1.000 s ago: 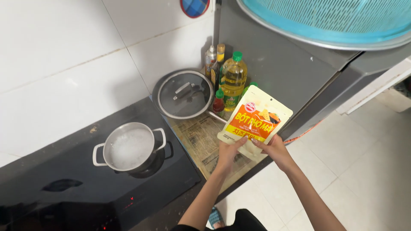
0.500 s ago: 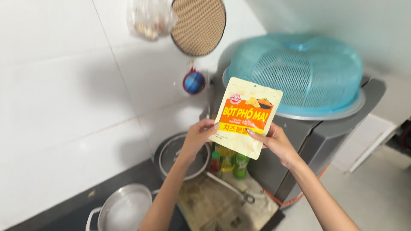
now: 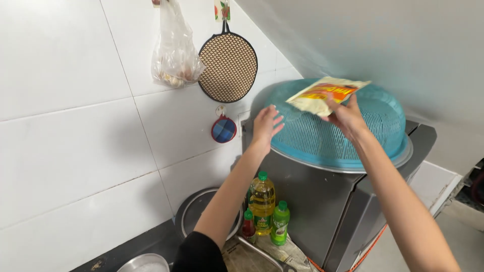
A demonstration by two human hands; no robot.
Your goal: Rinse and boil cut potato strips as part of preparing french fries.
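One packet [image 3: 325,94] hides right fingertips.

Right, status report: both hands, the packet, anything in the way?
Right hand holds packet flat above blue dome cover. Left hand open, empty, beside the cover's edge. Nothing between packet and cover.

The person is wearing a black top, of which only a short sleeve [image 3: 199,254] is showing, at the bottom centre of the frame on the left arm. Both forearms are running bare up toward the upper middle of the frame, with no watch, bracelet or glove on them. The left hand [image 3: 266,126] and the right hand [image 3: 345,116] are bare, wearing no rings that can be made out.
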